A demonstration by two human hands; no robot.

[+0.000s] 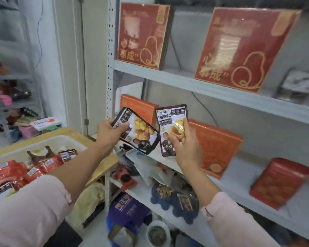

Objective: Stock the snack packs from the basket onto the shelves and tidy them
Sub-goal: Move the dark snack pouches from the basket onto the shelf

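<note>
Stocking at the shelf [237, 177].
My left hand [107, 132] grips a tilted pack [141, 132], my right hand [185, 147] pinches an upright pack [169, 122]; I see the basket [48, 140] lower left.

Middle shelf [240, 175]: orange boxes [215, 146] lean at left end and centre; red tin [278, 184] toward right end; bare gap between box and tin; front-edge strip bare there; upper shelf [221, 93] overhead.

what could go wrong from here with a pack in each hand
1. The right hand pinches its upright pack along one side; it might slip down among the goods below.
2. The leaning orange box stands just behind that hand and could be knocked over as packs go in.
</note>
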